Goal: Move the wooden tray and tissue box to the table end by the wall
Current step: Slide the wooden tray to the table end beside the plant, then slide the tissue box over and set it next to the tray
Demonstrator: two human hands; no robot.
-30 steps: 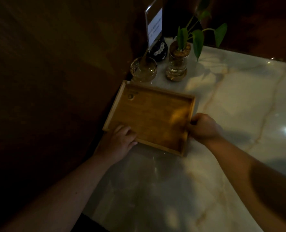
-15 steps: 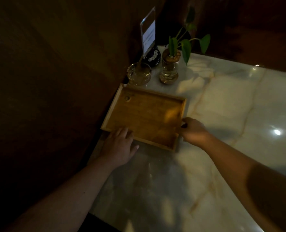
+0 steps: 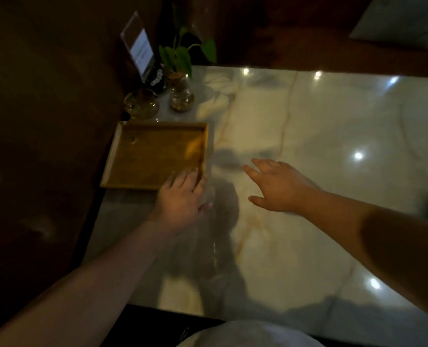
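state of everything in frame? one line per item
wooden tray: empty, flat on the table by the wall
left hand: open, fingers on the tray's near right corner
right hand: open, off the tray, holding nothing
glass dish: upright, beyond the tray
plant vase: upright
sign holder: standing
marble table: glossy

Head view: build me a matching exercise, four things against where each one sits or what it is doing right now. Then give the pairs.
Things:
1. wooden tray
2. left hand
3. right hand
4. potted plant

Places or states:
A. open, fingers spread over bare marble, holding nothing
B. at the table's far corner, beside the sign stand
C. flat on the table, against the dark wall, empty
D. fingers on the tray's near right corner

Pairs: 1-C, 2-D, 3-A, 4-B
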